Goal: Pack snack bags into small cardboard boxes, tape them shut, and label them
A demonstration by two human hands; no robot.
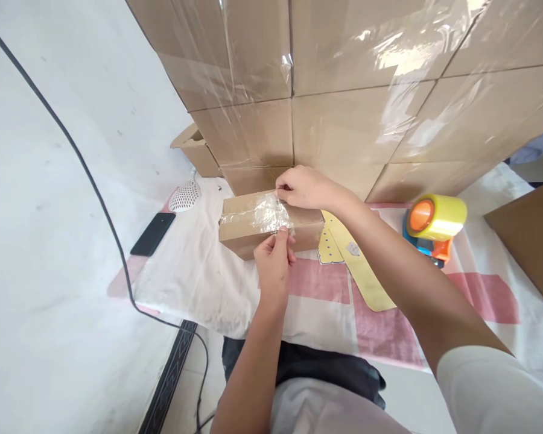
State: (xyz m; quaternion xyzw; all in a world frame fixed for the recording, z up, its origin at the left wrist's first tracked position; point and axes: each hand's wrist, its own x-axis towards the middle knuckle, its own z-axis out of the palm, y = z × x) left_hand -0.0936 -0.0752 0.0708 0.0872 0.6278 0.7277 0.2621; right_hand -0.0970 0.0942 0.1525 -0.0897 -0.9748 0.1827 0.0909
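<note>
A small cardboard box (239, 226) lies on the cloth-covered table, with shiny clear packing tape (268, 212) across its top. My left hand (275, 259) is at the near edge of the box, closed, its thumb pressed against the tape and its fingers curled by the front side. Over the far edge, my right hand (305, 187) is closed in a pinch at the tape's other end. The fingertips partly hide the tape there. Yellow card pieces (357, 259) lie to the right of the box, below my right forearm.
Large stacked cartons (344, 126) wrapped in clear film stand right behind. A tape dispenser (434, 223) with a yellow roll sits at right, near another carton (531, 235). On the left are a black phone (152, 234), a white perforated device (185, 196) and a hanging cable (95, 187).
</note>
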